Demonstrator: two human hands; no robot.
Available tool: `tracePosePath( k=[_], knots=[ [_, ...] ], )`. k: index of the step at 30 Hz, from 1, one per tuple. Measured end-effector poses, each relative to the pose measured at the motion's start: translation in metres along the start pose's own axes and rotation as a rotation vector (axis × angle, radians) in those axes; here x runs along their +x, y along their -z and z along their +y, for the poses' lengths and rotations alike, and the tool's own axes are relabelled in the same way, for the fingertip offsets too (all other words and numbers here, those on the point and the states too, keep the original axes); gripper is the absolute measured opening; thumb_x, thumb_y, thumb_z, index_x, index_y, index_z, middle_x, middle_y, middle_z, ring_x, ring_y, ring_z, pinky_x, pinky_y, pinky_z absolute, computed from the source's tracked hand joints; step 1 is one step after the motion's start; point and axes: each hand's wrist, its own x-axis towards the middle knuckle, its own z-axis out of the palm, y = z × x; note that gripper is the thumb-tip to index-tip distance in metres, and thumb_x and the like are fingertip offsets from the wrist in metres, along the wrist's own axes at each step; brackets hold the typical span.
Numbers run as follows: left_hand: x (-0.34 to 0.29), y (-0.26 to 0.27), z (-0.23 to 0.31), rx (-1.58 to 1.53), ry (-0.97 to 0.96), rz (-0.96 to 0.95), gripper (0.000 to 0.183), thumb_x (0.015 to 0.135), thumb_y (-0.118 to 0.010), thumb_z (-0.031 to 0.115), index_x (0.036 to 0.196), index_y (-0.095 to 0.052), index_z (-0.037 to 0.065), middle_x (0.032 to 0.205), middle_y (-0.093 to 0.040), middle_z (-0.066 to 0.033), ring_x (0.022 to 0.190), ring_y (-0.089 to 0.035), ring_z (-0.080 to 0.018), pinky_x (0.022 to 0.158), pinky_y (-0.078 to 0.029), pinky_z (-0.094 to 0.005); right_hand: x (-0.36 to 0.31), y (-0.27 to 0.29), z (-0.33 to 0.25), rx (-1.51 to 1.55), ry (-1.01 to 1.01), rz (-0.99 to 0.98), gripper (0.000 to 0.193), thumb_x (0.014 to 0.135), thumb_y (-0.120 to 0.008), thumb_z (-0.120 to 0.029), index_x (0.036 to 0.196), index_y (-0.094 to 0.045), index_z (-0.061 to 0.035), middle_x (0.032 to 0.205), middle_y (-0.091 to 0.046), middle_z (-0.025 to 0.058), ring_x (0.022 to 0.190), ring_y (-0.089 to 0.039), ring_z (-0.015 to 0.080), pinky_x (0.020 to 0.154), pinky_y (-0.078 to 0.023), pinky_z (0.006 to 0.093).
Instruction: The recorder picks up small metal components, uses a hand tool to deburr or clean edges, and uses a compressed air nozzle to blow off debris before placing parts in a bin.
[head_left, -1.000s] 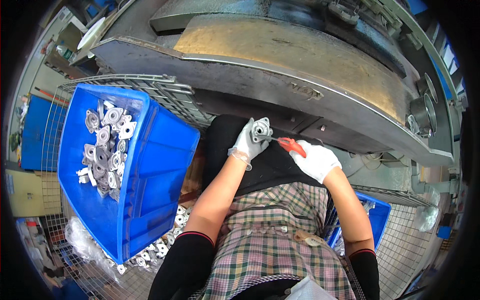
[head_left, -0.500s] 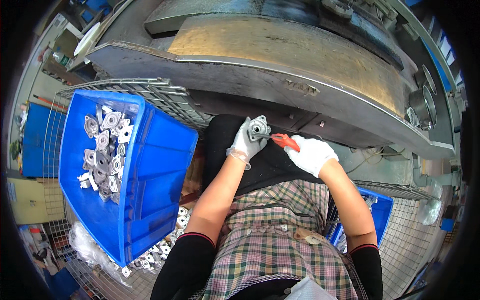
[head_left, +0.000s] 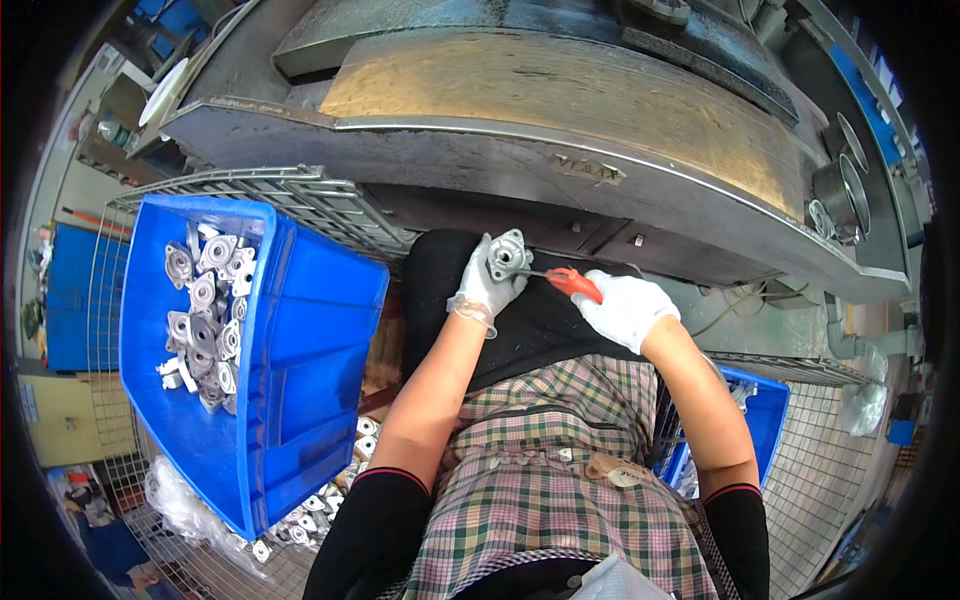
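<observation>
My left hand [head_left: 484, 287], in a white glove, grips a grey cast metal flange part [head_left: 509, 254] with a round hole in its middle, held above my lap. In my gloved right hand [head_left: 628, 311] is a red-handled tool [head_left: 574, 284]. Its thin metal shaft points left and meets the lower right edge of the metal part; the exact kind of tip is too small to make out. Similar metal castings [head_left: 203, 300] lie heaped in the tilted blue bin [head_left: 315, 350] on my left.
Ahead stands a metal workbench with a worn board [head_left: 560, 85]. More castings [head_left: 318, 512] lie in a wire cage below the blue bin, next to clear plastic wrap [head_left: 185, 505]. A second blue bin [head_left: 772, 420] sits at my right. Metal pots [head_left: 842, 195] stand at the far right.
The metal part in my left hand has shifted slightly left and up. The tool's shaft now reaches less far across it. Both hands keep their hold.
</observation>
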Motion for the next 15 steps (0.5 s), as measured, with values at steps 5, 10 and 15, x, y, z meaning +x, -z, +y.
tracePosePath(
  k=[5,10,15],
  knots=[
    [0.0015,0.0006,0.0003,-0.018,-0.001,-0.019,0.047,0.098,-0.042,0.05,0.115,-0.064,0.012,0.104,-0.068,-0.0091,0.095,-0.064,-0.0302,0.079,-0.052,-0.0411,-0.0002,0.0026,-0.0011,0.0,0.001,-0.008,0.04,0.094,-0.045,-0.041,0.111,-0.056,-0.0074,0.099,-0.068,0.0185,0.091,-0.065,0.0389,0.083,-0.051,0.0468],
    [0.0019,0.0027,0.0009,-0.011,0.004,-0.034,0.047,0.098,-0.042,0.05,0.116,-0.064,0.012,0.104,-0.068,-0.0092,0.095,-0.064,-0.0303,0.08,-0.052,-0.0417,-0.0002,0.002,-0.0001,0.002,0.007,-0.009,0.04,0.095,-0.044,-0.041,0.111,-0.056,-0.0072,0.099,-0.068,0.0189,0.092,-0.065,0.0394,0.083,-0.05,0.0473],
    [0.0019,0.0029,0.0006,0.022,0.012,-0.029,0.048,0.098,-0.041,0.051,0.117,-0.063,0.013,0.104,-0.068,-0.0097,0.095,-0.064,-0.0301,0.077,-0.052,-0.041,0.0008,-0.0008,0.0012,0.009,0.014,-0.006,0.04,0.094,-0.044,-0.042,0.111,-0.056,-0.007,0.1,-0.068,0.0192,0.092,-0.065,0.0396,0.084,-0.05,0.0475]
  ],
)
